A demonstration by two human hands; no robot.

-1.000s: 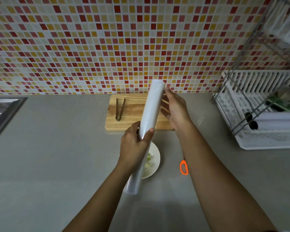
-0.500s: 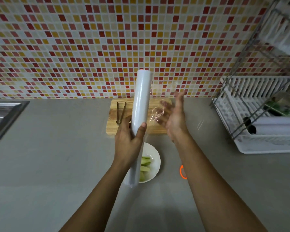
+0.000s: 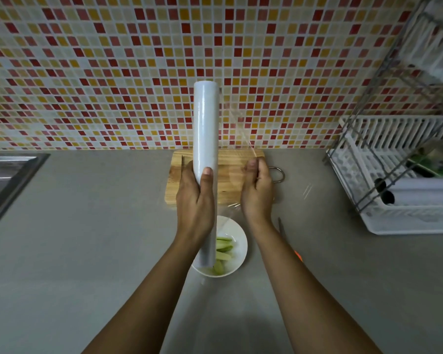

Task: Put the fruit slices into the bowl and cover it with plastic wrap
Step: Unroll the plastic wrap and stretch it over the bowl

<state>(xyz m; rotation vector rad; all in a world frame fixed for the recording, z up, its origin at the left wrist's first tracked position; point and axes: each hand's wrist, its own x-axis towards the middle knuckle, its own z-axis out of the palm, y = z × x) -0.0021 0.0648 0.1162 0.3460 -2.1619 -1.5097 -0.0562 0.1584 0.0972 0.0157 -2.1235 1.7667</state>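
Grey bench (image 3: 87,251) carries the bowl (image 3: 238,247) of fruit slices (image 3: 224,247); above it the left hand (image 3: 196,200) has its fingers wrapped round the roll (image 3: 205,139) while the right hand (image 3: 257,190) pinches the film (image 3: 237,139), which is best drawn out wide and taut.

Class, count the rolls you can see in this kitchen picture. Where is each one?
2. One plastic wrap roll stands upright in the left hand; another roll lies in the dish rack. More may be hidden.

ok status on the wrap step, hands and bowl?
Left hand gripping plastic wrap roll upright. Right hand pinching the film's free edge, sheet partly drawn. Bowl holds fruit slices, uncovered. Nothing blocking it.
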